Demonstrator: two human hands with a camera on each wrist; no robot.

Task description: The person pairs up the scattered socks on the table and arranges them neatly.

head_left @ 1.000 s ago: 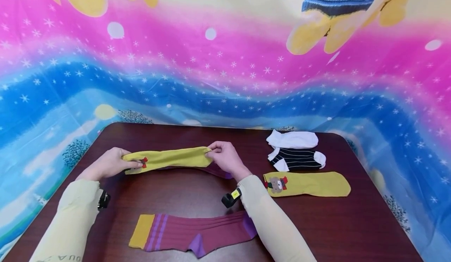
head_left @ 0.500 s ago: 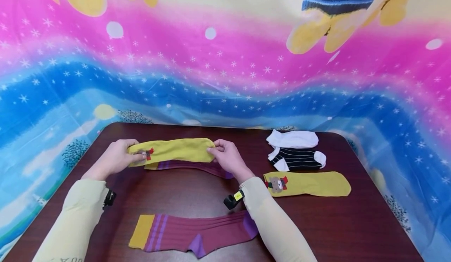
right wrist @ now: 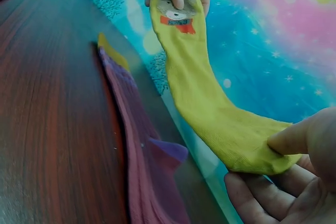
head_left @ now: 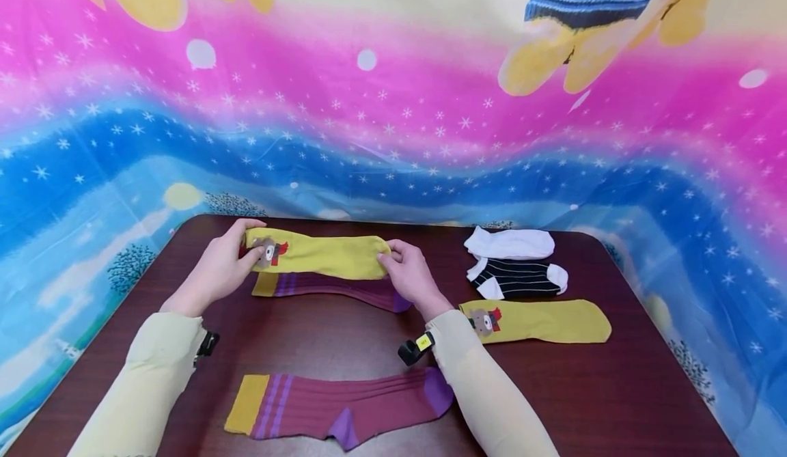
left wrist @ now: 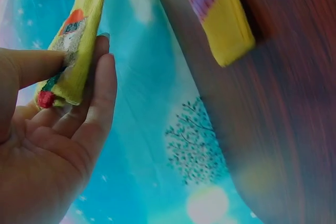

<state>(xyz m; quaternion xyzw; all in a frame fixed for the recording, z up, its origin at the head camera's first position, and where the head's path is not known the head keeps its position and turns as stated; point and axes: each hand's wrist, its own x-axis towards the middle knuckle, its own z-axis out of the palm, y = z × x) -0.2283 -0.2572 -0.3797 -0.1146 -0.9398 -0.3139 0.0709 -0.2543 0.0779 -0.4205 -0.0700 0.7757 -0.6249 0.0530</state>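
Stretched between both hands above the back of the table is a yellow sock (head_left: 326,255) with a bear face at its cuff. My left hand (head_left: 224,266) pinches the cuff, thumb on the bear; the left wrist view shows the fingers (left wrist: 102,87) behind the fabric. The toe is gripped by my right hand (head_left: 413,272) between thumb and fingers. Partly hidden beneath it lies a maroon sock (head_left: 332,287) with a yellow cuff, on the table. A second maroon sock (head_left: 344,402) lies flat at the front, its toe beside my right sleeve.
On the right lie another yellow bear sock (head_left: 547,320), a black striped sock (head_left: 522,277) and a white sock (head_left: 516,244), one in front of the other. The dark wooden table (head_left: 295,341) ends at a patterned cloth backdrop (head_left: 369,136).
Both hands have lifted the yellow sock and carried it toward the back and right. Its bear face has turned into view, and more of the maroon sock beneath is uncovered.
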